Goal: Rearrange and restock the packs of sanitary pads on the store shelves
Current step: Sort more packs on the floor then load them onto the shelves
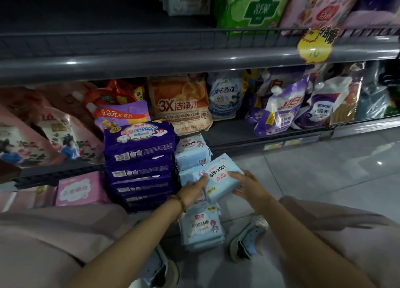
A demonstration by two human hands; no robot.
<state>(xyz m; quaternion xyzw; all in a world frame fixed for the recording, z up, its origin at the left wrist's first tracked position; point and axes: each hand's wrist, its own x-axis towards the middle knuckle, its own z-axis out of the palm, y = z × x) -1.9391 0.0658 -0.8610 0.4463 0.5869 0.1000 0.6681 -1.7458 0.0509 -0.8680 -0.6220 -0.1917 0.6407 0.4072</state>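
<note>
Store shelving is filling the upper view, with a grey shelf rail (pixel 194 60) crossing it and pale floor tiles (pixel 324 168) lying below at the right.

At far left, pink floral pouches (pixel 54 136) are leaning on the lower shelf. Below them, a pink box (pixel 72 189) is standing at floor level. Just to its right, a stack of purple pad packs (pixel 139 157) is rising from the floor to the lower shelf's edge. A shorter stack of light-blue pad packs (pixel 192 151) is standing against its right side, touching it.

The left hand (pixel 192 190), wearing a beaded bracelet (pixel 178 201), is gripping the left end of a light-blue pack (pixel 220 176), thumb on top and fingers underneath. The right hand (pixel 249 186) is clasping the same pack's right edge, fingers curled over it. This pack is being held tilted, just in front of the light-blue stack and above a pile of matching packs (pixel 201 227) lying on the floor between the person's shoes (pixel 249 238).

Further right, an orange detergent bag (pixel 179 101) and purple-and-white pouches (pixel 281 110) are standing on the lower shelf. A yellow price tag (pixel 316 42) is hanging over the rail.
</note>
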